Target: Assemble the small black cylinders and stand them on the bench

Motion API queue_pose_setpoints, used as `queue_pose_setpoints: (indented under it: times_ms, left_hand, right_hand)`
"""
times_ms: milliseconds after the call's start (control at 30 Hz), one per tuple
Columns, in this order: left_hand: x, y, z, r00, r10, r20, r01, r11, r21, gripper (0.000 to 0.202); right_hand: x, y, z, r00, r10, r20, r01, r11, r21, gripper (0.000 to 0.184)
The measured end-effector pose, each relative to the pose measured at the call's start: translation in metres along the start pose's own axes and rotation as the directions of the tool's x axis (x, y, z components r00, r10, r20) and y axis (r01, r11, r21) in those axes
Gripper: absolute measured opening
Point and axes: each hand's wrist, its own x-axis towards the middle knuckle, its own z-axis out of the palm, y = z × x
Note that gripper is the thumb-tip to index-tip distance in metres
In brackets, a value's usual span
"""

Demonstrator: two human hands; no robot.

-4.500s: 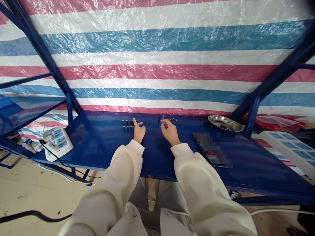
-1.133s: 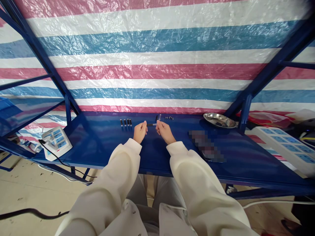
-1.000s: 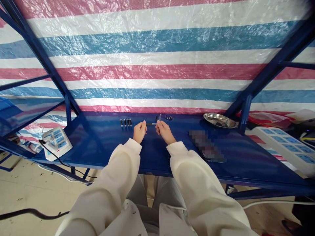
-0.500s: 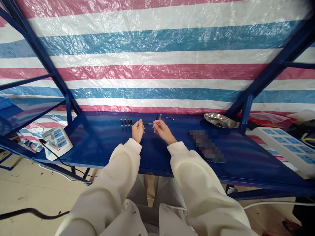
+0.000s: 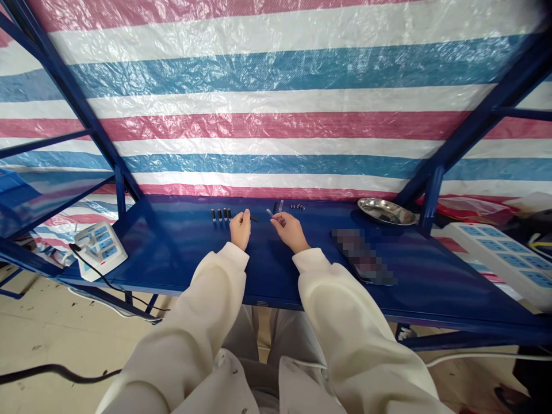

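Pinched in my left hand [image 5: 240,230] is a thin black stick-like part [image 5: 255,218], its tip pointing right. The fingers of my right hand [image 5: 291,231] close on a small clear tube [image 5: 269,213], which juts up and to the left. A gap separates the two parts. Just beyond my right hand lie a short black piece [image 5: 275,207] and another clear tube [image 5: 281,205]. Several black-and-clear small tubes [image 5: 219,215] stand in a row left of my left hand. Several tiny shiny metal pieces [image 5: 297,207] lie to the right, near the back edge.
The blue table [image 5: 276,276] holds a shallow metal dish [image 5: 386,211] at back right and a blurred dark phone-like object [image 5: 362,257] in front of it. Power strips [image 5: 101,250] sit at both ends. Blue frame posts and a striped plastic sheet [image 5: 276,126] rise behind.
The black part and the clear tube, joined end to end between my hands before, are now apart. The clear tube has tilted upward in my right hand.
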Motion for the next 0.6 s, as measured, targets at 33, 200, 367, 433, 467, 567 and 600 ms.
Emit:
queue_pose_setpoints:
  times_ms: [33,200,367,433,467,567,600]
  left_hand:
    - [0.000,0.000,0.000,1.000,0.004,0.004,-0.004,1.000,0.007,0.047]
    - [-0.001,0.001,0.001,0.998,0.015,0.068,-0.015,1.000,0.008,0.049]
    - [-0.003,-0.001,0.003,0.981,0.038,0.191,-0.037,0.999,-0.006,0.050]
    - [-0.003,-0.001,0.004,0.972,0.044,0.229,-0.042,0.999,-0.014,0.050]
    - [-0.003,-0.001,0.004,0.969,0.046,0.242,-0.043,0.999,-0.015,0.050]
    - [-0.004,0.001,0.003,0.963,0.044,0.266,-0.039,0.999,-0.022,0.050]
    - [-0.004,0.001,0.003,0.961,0.041,0.272,-0.035,0.999,-0.027,0.050]
  right_hand:
    - [0.001,-0.001,0.001,1.000,0.015,-0.006,-0.015,0.998,0.066,0.023]
    - [0.001,-0.008,0.007,0.993,0.009,0.115,-0.049,0.935,0.351,0.035]
    - [-0.001,-0.011,0.008,0.975,-0.006,0.221,-0.086,0.911,0.402,0.039]
    - [-0.002,-0.012,0.009,0.968,-0.015,0.250,-0.091,0.909,0.406,0.039]
    - [-0.002,-0.012,0.009,0.963,-0.021,0.267,-0.093,0.909,0.406,0.038]
    - [-0.003,-0.013,0.009,0.950,-0.034,0.311,-0.099,0.911,0.402,0.038]
    - [-0.003,-0.013,0.009,0.947,-0.036,0.319,-0.100,0.912,0.399,0.039]
